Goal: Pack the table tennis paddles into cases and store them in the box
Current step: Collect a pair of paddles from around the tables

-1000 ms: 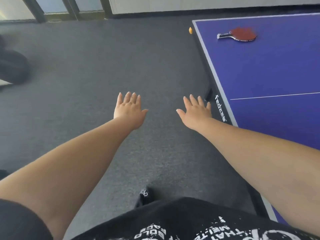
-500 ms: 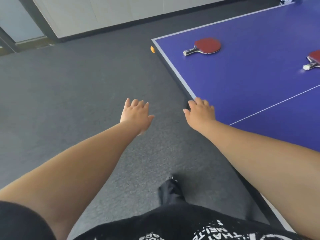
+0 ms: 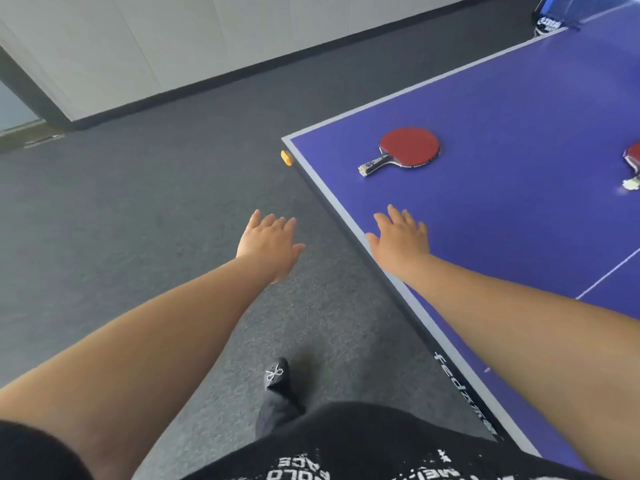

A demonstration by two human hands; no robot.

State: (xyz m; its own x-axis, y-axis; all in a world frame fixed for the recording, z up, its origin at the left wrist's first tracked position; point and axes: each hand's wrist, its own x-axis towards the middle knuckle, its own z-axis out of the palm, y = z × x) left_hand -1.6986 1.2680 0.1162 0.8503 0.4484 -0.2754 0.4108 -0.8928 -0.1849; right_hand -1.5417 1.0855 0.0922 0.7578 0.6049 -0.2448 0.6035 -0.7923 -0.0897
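A red table tennis paddle (image 3: 408, 146) lies flat near the corner of the blue table (image 3: 512, 209), its handle pointing toward me and left. Part of a second red paddle (image 3: 633, 161) shows at the right frame edge. My right hand (image 3: 398, 237) reaches over the table's near edge with straight fingers, a little short of the first paddle and holding nothing. My left hand (image 3: 268, 242) is stretched out over the carpet beside the table, fingers straight and empty. No case or box is in sight.
Grey carpet (image 3: 138, 220) covers the floor to the left, up to a white wall with a dark skirting. An orange guard (image 3: 286, 157) sits on the table corner. A blue and black bag or net post (image 3: 550, 19) stands at the far end. My shoe (image 3: 277, 379) is below.
The view has swung right and closer to the table. The first paddle is now nearer, a second one has come into sight, and my right hand has moved over the table edge.
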